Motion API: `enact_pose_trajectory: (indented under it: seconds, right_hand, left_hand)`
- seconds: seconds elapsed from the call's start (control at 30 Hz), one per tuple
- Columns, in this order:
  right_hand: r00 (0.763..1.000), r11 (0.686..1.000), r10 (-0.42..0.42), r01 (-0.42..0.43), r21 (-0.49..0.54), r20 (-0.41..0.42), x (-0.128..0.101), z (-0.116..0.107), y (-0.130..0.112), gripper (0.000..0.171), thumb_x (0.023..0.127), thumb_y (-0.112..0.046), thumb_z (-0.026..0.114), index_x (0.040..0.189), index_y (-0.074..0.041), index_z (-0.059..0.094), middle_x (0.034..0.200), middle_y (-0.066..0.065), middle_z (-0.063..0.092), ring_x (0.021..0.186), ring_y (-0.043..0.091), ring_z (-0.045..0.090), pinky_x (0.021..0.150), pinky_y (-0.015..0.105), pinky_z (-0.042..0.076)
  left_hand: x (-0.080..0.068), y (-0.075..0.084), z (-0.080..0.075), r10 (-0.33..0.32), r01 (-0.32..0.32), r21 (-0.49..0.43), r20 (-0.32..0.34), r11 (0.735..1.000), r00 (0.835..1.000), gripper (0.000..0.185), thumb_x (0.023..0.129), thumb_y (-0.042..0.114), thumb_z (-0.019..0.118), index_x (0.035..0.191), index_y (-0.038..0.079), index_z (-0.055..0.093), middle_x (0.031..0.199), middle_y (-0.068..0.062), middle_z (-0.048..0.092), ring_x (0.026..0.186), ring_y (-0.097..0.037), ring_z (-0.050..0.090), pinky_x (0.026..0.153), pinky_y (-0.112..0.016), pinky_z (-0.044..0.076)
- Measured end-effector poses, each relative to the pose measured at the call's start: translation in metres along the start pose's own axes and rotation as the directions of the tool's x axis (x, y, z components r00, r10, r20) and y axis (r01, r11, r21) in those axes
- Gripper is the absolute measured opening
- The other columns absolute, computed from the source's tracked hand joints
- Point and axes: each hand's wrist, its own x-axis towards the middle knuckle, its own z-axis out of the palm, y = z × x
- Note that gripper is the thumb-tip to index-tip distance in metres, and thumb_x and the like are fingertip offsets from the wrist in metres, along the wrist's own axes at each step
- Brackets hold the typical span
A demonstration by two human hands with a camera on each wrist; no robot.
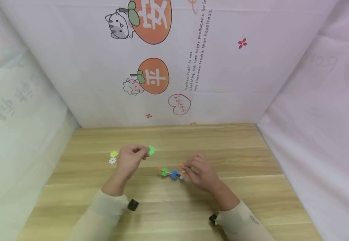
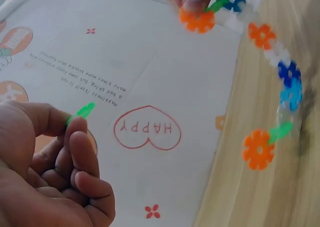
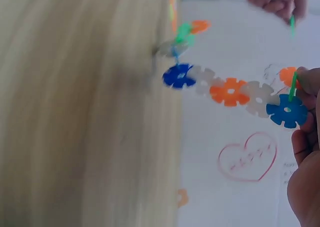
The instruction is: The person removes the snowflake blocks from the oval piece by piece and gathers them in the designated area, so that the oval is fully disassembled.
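Note:
My left hand [image 1: 141, 153] pinches a single green snowflake piece [image 1: 151, 150] a little above the wooden table [image 1: 228, 150]. In the left wrist view the same green piece [image 2: 81, 112] sticks up edge-on between thumb and fingers [image 2: 75, 152]. My right hand [image 1: 190, 168] grips one end of a chain of joined snowflake pieces [image 1: 172, 174] in orange, blue, white and green. The chain [image 3: 228, 91] runs from that hand toward the table, with its far end [image 3: 182, 34] near the wood. The two hands are a short way apart.
A yellow snowflake piece [image 1: 113, 154] and a white one [image 1: 112, 160] lie on the table left of my left hand. White cloth printed with cartoons and a "HAPPY" heart [image 1: 179, 104] walls in the table at the back and on both sides.

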Motion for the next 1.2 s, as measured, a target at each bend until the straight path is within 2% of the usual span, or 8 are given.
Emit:
enact_pose_trajectory:
  seconds: [0.07, 0.2, 0.33, 0.47, 0.67, 0.8, 0.93, 1.2]
  right_hand:
    - [1.0, 1.0, 0.011, -0.011, 0.001, -0.014, -0.003, -0.004, 0.004, 0.018, 0.078, 0.003, 0.082, 0.085, -0.01, 0.072, 0.083, -0.002, 0.071, 0.081, 0.019, 0.063, 0.077, 0.036, 0.05]
    - [1.0, 1.0, 0.016, -0.016, -0.001, -0.016, -0.003, -0.006, 0.007, 0.015, 0.081, 0.0, 0.082, 0.086, -0.011, 0.073, 0.084, -0.002, 0.072, 0.081, 0.019, 0.064, 0.079, 0.037, 0.05]
    - [1.0, 1.0, 0.01, -0.01, 0.003, -0.025, -0.004, -0.006, 0.007, 0.014, 0.08, -0.001, 0.082, 0.086, -0.011, 0.074, 0.084, -0.002, 0.073, 0.08, 0.018, 0.063, 0.079, 0.037, 0.049]
    - [0.999, 1.0, 0.021, -0.021, 0.005, -0.038, -0.005, -0.005, 0.006, 0.013, 0.08, -0.001, 0.082, 0.086, -0.01, 0.075, 0.084, -0.002, 0.073, 0.081, 0.019, 0.063, 0.08, 0.038, 0.049]
    - [0.999, 1.0, 0.024, -0.023, 0.015, -0.037, -0.006, -0.004, 0.005, 0.012, 0.082, -0.002, 0.082, 0.088, -0.01, 0.076, 0.085, -0.002, 0.074, 0.081, 0.019, 0.063, 0.08, 0.038, 0.049]
    - [0.999, 1.0, 0.021, -0.021, 0.02, -0.036, -0.004, -0.004, 0.004, 0.013, 0.082, -0.002, 0.082, 0.089, -0.011, 0.076, 0.085, -0.002, 0.074, 0.081, 0.02, 0.063, 0.08, 0.038, 0.049]
    - [0.999, 0.999, 0.025, -0.025, 0.02, -0.031, -0.003, -0.005, 0.003, 0.013, 0.082, -0.001, 0.082, 0.089, -0.011, 0.076, 0.085, -0.002, 0.074, 0.081, 0.019, 0.063, 0.08, 0.038, 0.049]
    - [0.999, 1.0, 0.023, -0.023, 0.017, -0.029, -0.002, -0.005, 0.002, 0.012, 0.082, -0.002, 0.081, 0.088, -0.011, 0.076, 0.086, -0.003, 0.074, 0.08, 0.019, 0.063, 0.078, 0.036, 0.048]
  left_hand:
    - [0.004, 0.001, -0.011, 0.035, -0.035, 0.032, 0.016, 0.999, 0.999, 0.027, 0.099, 0.03, 0.071, 0.097, 0.005, 0.08, 0.087, -0.007, 0.075, 0.083, -0.024, 0.069, 0.072, -0.034, 0.055]
    - [0.007, -0.005, -0.022, 0.023, -0.026, 0.05, 0.07, 0.998, 0.997, 0.034, 0.099, 0.041, 0.071, 0.098, 0.008, 0.08, 0.088, -0.005, 0.075, 0.088, -0.026, 0.07, 0.071, -0.033, 0.052]
    - [0.004, -0.018, -0.028, -0.022, 0.021, 0.035, 0.03, 0.999, 0.999, 0.035, 0.096, 0.043, 0.075, 0.098, 0.009, 0.081, 0.088, -0.007, 0.075, 0.088, -0.03, 0.069, 0.065, -0.03, 0.047]
    - [0.004, -0.031, -0.035, -0.043, 0.042, 0.029, 0.001, 0.999, 0.999, 0.035, 0.094, 0.043, 0.077, 0.102, 0.009, 0.08, 0.089, -0.008, 0.075, 0.092, -0.037, 0.069, 0.071, -0.034, 0.05]
    - [0.001, -0.051, -0.046, -0.1, 0.1, 0.039, 0.004, 0.994, 0.995, 0.035, 0.094, 0.038, 0.078, 0.107, 0.006, 0.079, 0.101, -0.012, 0.075, 0.094, -0.028, 0.068, 0.078, -0.035, 0.055]
    - [0.001, -0.062, -0.05, -0.141, 0.139, 0.095, 0.014, 0.986, 0.99, 0.034, 0.095, 0.037, 0.078, 0.107, 0.006, 0.079, 0.101, -0.009, 0.075, 0.095, -0.022, 0.068, 0.082, -0.036, 0.056]
    - [0.001, -0.071, -0.053, -0.176, 0.17, 0.153, 0.022, 0.973, 0.984, 0.031, 0.095, 0.036, 0.077, 0.108, 0.009, 0.08, 0.102, -0.007, 0.077, 0.097, -0.022, 0.069, 0.085, -0.041, 0.058]
    - [0.005, -0.089, -0.058, -0.162, 0.147, 0.281, 0.031, 0.948, 0.986, 0.023, 0.098, 0.029, 0.074, 0.109, 0.009, 0.079, 0.116, -0.007, 0.075, 0.111, -0.029, 0.067, 0.092, -0.045, 0.056]
